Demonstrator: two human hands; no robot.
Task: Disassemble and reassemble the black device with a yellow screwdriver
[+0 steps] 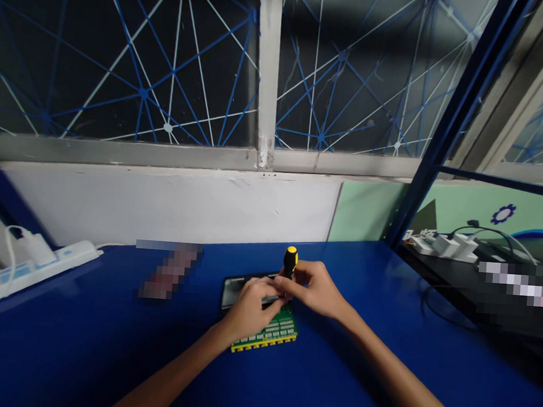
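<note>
A green circuit board (272,334) with a yellow-edged front lies on the blue table (80,339), partly over a dark flat device (234,286). My right hand (314,287) is closed around a screwdriver (290,260) with a black and yellow handle, held upright over the board. My left hand (251,304) rests on the board with its fingers curled down, pressing it near the screwdriver's tip. The tip itself is hidden behind my fingers.
A white power strip (30,264) with a plugged charger lies at the left edge. At the right, white adapters and cables (449,246) sit on a dark shelf behind a blue post (443,135). A white wall and window stand behind the table.
</note>
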